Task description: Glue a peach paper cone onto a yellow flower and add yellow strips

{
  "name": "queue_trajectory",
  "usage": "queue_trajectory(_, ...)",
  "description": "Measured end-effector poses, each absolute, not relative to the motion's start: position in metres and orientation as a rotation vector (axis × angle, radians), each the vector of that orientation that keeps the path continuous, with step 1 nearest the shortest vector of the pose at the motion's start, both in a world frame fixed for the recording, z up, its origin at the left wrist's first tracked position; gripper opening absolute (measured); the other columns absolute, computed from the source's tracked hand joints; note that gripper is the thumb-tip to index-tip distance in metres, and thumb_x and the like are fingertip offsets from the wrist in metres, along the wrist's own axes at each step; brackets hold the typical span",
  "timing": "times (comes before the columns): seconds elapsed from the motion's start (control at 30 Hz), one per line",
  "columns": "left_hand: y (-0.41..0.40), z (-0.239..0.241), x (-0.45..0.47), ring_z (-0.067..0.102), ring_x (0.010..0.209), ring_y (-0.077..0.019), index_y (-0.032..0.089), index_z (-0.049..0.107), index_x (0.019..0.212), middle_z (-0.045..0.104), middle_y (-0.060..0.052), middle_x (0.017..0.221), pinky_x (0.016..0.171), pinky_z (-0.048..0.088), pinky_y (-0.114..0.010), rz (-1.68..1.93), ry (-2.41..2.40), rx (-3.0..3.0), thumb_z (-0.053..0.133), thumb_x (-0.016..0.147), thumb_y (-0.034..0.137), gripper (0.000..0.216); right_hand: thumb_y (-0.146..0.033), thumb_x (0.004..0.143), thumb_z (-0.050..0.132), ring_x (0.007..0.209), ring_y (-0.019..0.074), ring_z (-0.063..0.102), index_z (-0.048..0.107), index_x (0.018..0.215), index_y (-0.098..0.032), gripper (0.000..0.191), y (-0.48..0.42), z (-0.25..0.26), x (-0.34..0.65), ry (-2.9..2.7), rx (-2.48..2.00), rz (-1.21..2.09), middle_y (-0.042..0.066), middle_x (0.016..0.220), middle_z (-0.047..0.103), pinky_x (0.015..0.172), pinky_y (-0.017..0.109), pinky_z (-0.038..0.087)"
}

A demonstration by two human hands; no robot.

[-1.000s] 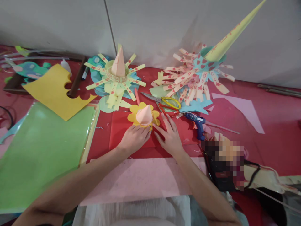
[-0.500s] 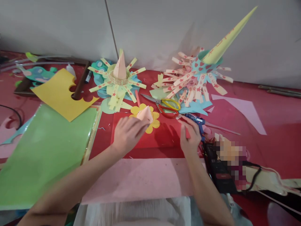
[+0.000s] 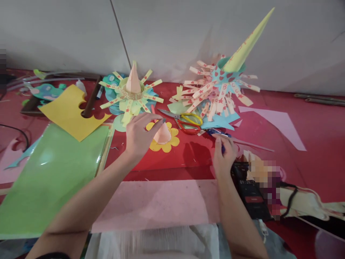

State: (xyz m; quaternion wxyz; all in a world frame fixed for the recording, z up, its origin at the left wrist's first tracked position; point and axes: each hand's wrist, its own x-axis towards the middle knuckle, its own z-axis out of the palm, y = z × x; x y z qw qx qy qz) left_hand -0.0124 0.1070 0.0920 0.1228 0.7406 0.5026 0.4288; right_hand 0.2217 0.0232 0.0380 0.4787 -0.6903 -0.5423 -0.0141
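My left hand (image 3: 138,135) is closed in a pinch at the tip of a pale pink paper cone (image 3: 162,136). The cone sits on a yellow paper flower (image 3: 175,140), over a red sheet (image 3: 172,162). At the right, my right hand (image 3: 225,151) has its fingers curled around a blue glue gun (image 3: 212,132), which they partly hide. Between the hands and farther back lie scissors (image 3: 190,124) with one yellow and one red handle.
Behind stand a paper craft with a pink cone (image 3: 133,81) and another with a tall yellow-green cone (image 3: 249,43). Green sheets (image 3: 59,176) and a cut yellow sheet (image 3: 64,113) lie left. A phone (image 3: 250,194) lies beside my right wrist.
My right hand has closed around the glue gun. My left hand has risen slightly at the cone's tip, and the view has shifted a little.
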Motion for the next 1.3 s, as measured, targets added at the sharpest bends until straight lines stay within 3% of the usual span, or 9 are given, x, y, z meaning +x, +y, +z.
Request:
queue_trajectory(0.6, 0.097, 0.104, -0.012, 0.065, 0.073, -0.0143, 0.025, 0.068, 0.075, 0.07, 0.004, 0.077, 0.071, 0.049, -0.028, 1.271, 1.516, 2.075, 0.063, 0.078, 0.024, 0.006, -0.03, 0.091, 0.043, 0.089, 0.0177, 0.06, 0.066, 0.093, -0.02, 0.025, 0.022, 0.035, 0.222, -1.347, -1.687, 0.03, 0.006, 0.091, 0.065, 0.081, 0.035, 0.047)
queue_trajectory(0.87, 0.095, 0.123, -0.017, 0.065, 0.076, -0.0132, 0.027, 0.069, 0.078, 0.071, 0.006, 0.08, 0.074, 0.05, -0.027, 1.431, 1.48, 2.043, 0.065, 0.078, 0.023, 0.006, -0.031, 0.091, 0.043, 0.088, 0.0178, 0.061, 0.066, 0.091, -0.019, 0.026, 0.023, 0.036, 0.222, -1.334, -1.681, 0.02, 0.007, 0.09, 0.066, 0.082, 0.036, 0.047)
queue_trajectory(1.13, 0.107, 0.14, -0.033, 0.064, 0.072, -0.011, 0.024, 0.071, 0.08, 0.072, 0.005, 0.079, 0.066, 0.048, -0.022, 1.653, 1.527, 1.95, 0.066, 0.078, 0.025, 0.006, -0.029, 0.09, 0.044, 0.089, 0.0179, 0.061, 0.067, 0.093, -0.018, 0.026, 0.023, 0.035, 0.22, -1.34, -1.676, 0.02, 0.008, 0.092, 0.066, 0.083, 0.035, 0.048)
queue_trajectory(1.3, 0.106, 0.14, -0.028, 0.063, 0.071, -0.0111, 0.023, 0.071, 0.076, 0.071, 0.005, 0.075, 0.068, 0.049, -0.023, 1.625, 1.471, 1.848, 0.067, 0.076, 0.024, 0.004, -0.031, 0.09, 0.043, 0.105, 0.02, 0.058, 0.059, 0.115, -0.02, 0.032, 0.022, 0.033, 0.192, -1.419, -1.634, 0.269, 0.01, 0.116, 0.062, 0.091, 0.038, 0.046)
